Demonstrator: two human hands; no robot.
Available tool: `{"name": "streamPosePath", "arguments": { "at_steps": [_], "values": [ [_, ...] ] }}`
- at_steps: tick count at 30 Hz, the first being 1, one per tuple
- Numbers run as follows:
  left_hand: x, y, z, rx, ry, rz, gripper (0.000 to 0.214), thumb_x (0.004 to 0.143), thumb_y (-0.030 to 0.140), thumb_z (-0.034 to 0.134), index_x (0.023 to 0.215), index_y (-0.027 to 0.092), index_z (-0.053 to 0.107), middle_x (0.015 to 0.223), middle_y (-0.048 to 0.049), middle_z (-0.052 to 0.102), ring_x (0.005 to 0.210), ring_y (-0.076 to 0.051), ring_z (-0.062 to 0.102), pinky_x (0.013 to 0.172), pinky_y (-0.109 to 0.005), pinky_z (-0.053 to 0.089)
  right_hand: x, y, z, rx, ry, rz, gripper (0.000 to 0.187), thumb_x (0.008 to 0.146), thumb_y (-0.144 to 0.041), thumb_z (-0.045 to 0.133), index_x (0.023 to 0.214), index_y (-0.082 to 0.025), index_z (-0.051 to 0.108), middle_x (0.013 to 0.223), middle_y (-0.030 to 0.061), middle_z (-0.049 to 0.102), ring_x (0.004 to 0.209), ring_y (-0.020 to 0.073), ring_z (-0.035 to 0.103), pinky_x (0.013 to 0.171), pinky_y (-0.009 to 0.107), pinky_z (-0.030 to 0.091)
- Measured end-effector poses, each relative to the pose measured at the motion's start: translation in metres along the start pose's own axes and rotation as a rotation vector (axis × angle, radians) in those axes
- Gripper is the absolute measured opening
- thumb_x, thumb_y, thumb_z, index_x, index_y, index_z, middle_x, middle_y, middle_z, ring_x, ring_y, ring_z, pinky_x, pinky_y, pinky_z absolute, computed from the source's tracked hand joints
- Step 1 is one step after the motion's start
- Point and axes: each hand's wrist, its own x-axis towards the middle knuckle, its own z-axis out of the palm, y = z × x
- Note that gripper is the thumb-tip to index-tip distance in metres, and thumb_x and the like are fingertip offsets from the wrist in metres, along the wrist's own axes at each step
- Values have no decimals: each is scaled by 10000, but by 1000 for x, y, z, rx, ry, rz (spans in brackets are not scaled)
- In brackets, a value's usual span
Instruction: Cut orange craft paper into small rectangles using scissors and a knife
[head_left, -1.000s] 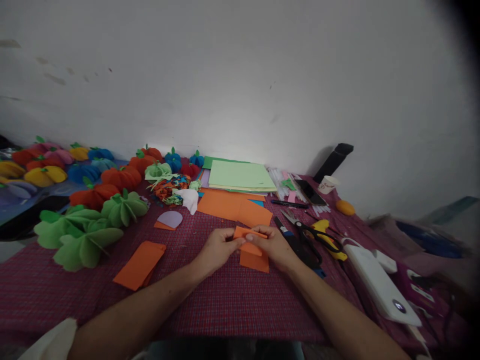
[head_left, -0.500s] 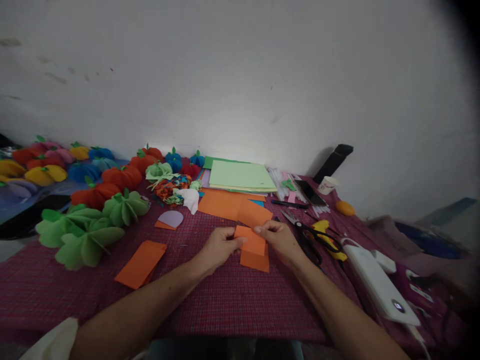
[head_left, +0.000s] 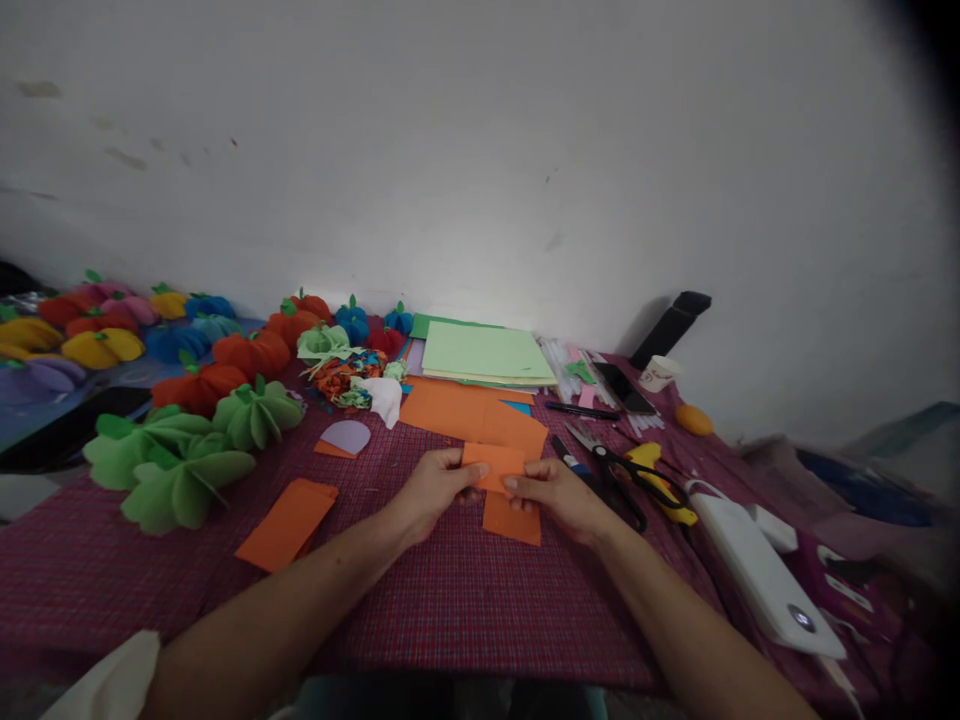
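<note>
On the bench point(head_left: 450, 610), left of the pale green sheets point(head_left: 487, 352) and nearer the person, sit green paper shapes point(head_left: 176, 475), then orange pieces point(head_left: 289, 525). Directly in front of the sheets, the left hand point(head_left: 435, 485) and right hand point(head_left: 564, 495) grip opposite sides of a small orange paper point(head_left: 496, 460), fingers clamped on it. Front-right of the sheets lie scissors point(head_left: 601, 454), then a white device point(head_left: 765, 570).

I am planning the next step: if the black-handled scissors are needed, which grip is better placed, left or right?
The right grip, probably: the black-handled scissors lie close by, on its own side. The left grip is farther away; both hold the small orange paper.
</note>
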Motion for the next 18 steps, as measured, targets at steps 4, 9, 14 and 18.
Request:
{"name": "streamPosePath", "arguments": {
  "at_steps": [4,9,14,18],
  "values": [
    [-4,2,2,-61,-90,-33,298,676,330,640,882,115,635,810,-76,640,600,-100,525,508,-202,342,0,2,2,4,-10,2,277,659,-386,660,609,-116,627,543,3,570,466,61,446,477,195,308],
    [-7,6,4,-79,-118,-82,339,679,342,643,917,100,640,867,-113,657,732,-168,590,645,-259,417,1,6,7,-35,-53,10,263,670,-379,650,627,-121,630,532,-5,572,463,62,452,476,195,303],
    [-6,5,4,-124,-123,-65,340,662,353,654,872,86,665,833,-118,675,729,-195,611,723,-309,435,0,7,9,-55,-58,-11,252,681,-368,641,615,-125,626,535,-10,573,473,65,449,497,202,310],
    [-6,7,4,-178,-121,-42,323,672,353,646,848,83,669,779,-111,679,707,-197,616,732,-321,441,0,5,9,-64,-39,2,260,679,-366,645,587,-123,618,524,-9,573,470,64,446,494,202,303]
  ]
}}
